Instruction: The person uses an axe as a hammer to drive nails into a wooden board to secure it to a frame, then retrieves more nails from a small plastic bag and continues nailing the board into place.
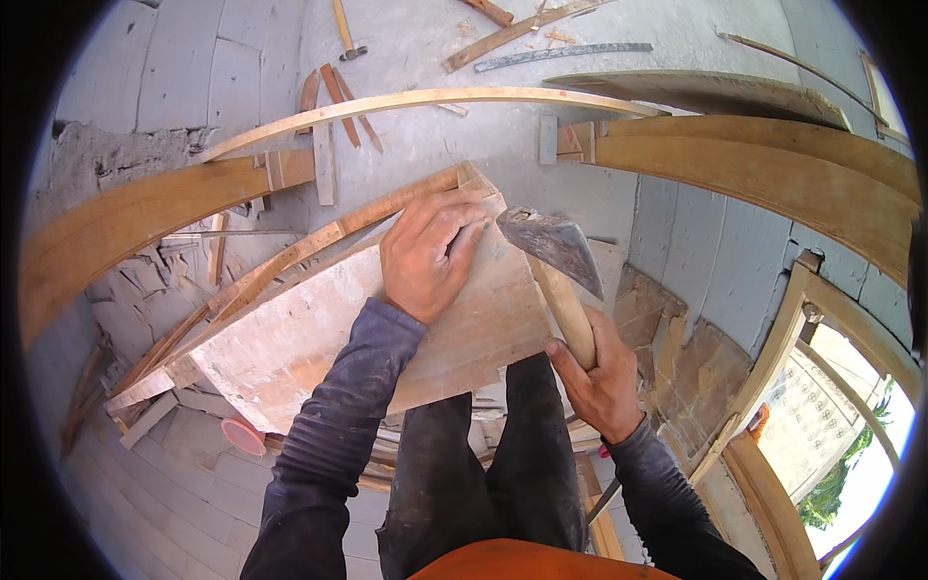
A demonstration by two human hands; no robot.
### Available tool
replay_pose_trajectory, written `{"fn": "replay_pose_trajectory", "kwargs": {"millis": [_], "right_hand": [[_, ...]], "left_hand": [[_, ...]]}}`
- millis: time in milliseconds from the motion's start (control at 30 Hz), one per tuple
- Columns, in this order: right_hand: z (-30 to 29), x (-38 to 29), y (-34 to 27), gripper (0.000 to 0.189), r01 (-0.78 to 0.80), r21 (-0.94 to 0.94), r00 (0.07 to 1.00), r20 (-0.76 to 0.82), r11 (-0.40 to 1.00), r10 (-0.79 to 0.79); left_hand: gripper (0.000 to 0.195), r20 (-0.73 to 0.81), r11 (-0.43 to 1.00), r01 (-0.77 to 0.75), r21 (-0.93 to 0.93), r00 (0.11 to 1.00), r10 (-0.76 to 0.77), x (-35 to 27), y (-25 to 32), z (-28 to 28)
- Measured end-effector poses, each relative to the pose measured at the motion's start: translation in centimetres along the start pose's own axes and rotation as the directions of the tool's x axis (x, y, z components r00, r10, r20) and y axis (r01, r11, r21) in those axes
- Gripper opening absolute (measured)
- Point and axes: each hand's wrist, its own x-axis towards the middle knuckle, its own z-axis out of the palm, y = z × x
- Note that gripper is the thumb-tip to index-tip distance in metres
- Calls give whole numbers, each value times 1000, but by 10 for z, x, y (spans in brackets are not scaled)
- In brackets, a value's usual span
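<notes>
A wide, worn wooden board (464, 326) with pale paint marks lies tilted in front of my legs. A long batten (290, 257) runs along its far edge. My left hand (433, 254) rests near the board's far corner, its fingers curled over the edge. My right hand (603, 377) grips the wooden handle (564, 312) of a short axe-like tool. The tool's dark, scuffed metal head (554, 246) hangs just beyond the board's right edge. From this angle I cannot tell whether it is a hatchet or an adze.
Curved-looking wooden beams stand at left (159, 188) and right (761, 163). A thin strip (428, 96) spans between them. A hammer (351, 43) and wood offcuts (341, 105) lie on the far floor. A pink plastic bowl (244, 437) sits lower left. A framed opening (819, 406) is at right.
</notes>
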Motion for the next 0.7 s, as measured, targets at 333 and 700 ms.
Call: {"fn": "replay_pose_trajectory", "kwargs": {"millis": [333, 700], "right_hand": [[7, 1, -1, 56, 58, 30, 995, -82, 998, -56], [11, 5, 7, 56, 25, 30, 1000, -7, 999, -25]], "left_hand": [[20, -48, 1000, -22, -3, 999, 22, -1, -3, 2], [19, -45, 1000, 14, 13, 999, -13, -3, -4, 2]]}}
